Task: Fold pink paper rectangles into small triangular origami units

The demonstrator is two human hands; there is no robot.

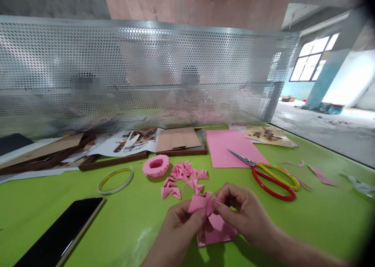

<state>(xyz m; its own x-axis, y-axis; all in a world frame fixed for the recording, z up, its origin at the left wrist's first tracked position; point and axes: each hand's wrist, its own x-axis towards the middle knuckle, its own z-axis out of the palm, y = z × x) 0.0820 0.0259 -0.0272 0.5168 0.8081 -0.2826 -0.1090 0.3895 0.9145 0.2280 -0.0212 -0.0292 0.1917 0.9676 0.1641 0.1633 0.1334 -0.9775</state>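
Between both hands is a small folded piece of pink paper (198,204), raised above the green table. My left hand (183,224) pinches its left side with thumb and fingers. On its right side, my right hand (238,208) grips it between thumb and forefinger. A stack of pink paper pieces (219,230) lies directly beneath the hands. Just beyond them sits a loose heap of folded pink paper triangles (184,171). To the left of that heap is a pink ring (156,166) built from folded paper.
Scissors (254,164) with red and yellow handles lie at right, partly on a pink sheet (231,144). A tape roll (115,181) and a phone (63,230) are at left. Framed boards (178,140) line the back, before a perforated metal screen (152,71).
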